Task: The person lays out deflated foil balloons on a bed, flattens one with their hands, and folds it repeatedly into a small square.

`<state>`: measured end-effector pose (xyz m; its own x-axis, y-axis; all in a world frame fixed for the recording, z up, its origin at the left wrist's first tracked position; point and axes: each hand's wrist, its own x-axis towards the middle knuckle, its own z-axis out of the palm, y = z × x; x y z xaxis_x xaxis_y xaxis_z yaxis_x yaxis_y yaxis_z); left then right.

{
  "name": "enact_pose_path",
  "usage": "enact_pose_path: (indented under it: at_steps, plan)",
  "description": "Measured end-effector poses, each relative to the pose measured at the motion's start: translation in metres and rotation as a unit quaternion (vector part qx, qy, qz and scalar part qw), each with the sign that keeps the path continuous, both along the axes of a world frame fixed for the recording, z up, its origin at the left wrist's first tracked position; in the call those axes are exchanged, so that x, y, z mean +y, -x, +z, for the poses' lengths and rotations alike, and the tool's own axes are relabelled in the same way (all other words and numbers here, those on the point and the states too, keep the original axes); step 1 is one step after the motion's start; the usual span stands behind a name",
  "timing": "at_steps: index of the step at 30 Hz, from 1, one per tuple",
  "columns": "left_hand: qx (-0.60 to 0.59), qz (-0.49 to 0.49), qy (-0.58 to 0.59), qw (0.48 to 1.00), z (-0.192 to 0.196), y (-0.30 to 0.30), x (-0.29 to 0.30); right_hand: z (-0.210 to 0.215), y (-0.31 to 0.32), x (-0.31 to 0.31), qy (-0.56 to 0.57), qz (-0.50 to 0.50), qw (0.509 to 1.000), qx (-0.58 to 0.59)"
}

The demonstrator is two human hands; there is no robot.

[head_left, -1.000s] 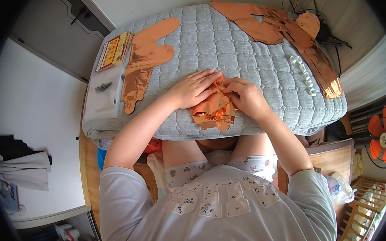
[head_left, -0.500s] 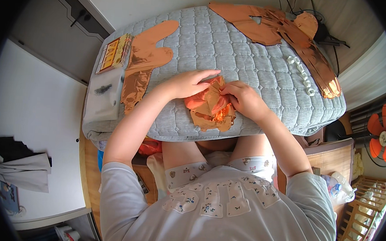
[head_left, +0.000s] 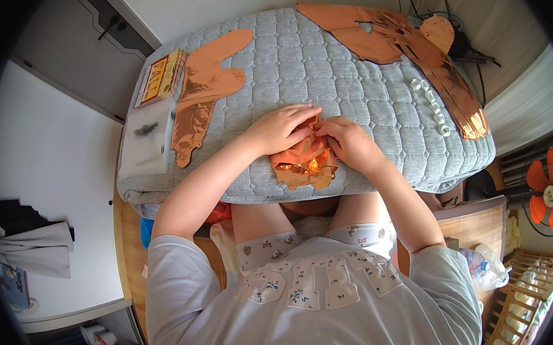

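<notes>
A crumpled, folded copper foil balloon (head_left: 303, 163) lies on the near edge of the grey quilted mattress (head_left: 283, 70). My left hand (head_left: 286, 128) rests over its upper left part, fingers bent around the foil and closed on it. From the other side, my right hand (head_left: 349, 139) pinches the foil near the top, its fingertips close to those of my left. The hands cover much of the balloon's upper half. Its shiny, scalloped lower edge faces me.
A flat copper foil balloon (head_left: 209, 81) lies at the left, beside a boxed packet (head_left: 161, 78) and a clear bag (head_left: 147, 144). More flat foil balloons (head_left: 369, 41) spread across the far right, near a curled white strip (head_left: 430, 106). An orange-bladed fan (head_left: 548, 188) stands at right.
My left hand has moved right and inward, its fingers now curled over the foil. The balloon's left side is gathered in more tightly. My right hand has barely moved.
</notes>
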<state>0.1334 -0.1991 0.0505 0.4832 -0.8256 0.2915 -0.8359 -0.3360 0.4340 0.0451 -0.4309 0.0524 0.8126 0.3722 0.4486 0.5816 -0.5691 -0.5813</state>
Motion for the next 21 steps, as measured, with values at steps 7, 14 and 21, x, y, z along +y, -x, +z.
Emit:
enact_pose_path:
  at_steps: [7, 14, 21]
  plan:
    - [-0.041, -0.028, 0.003, 0.999, -0.005, -0.004, 0.001, 0.013, 0.011, -0.009, 0.036, 0.043, 0.998, 0.014]
    - [-0.035, -0.033, -0.027, 0.998, -0.001, -0.002, 0.0, 0.013, 0.005, -0.017, 0.064, 0.109, 0.992, -0.01]
    - [-0.023, -0.038, -0.047, 0.998, 0.002, 0.002, 0.003, 0.008, 0.013, -0.012, 0.044, 0.066, 0.997, -0.023]
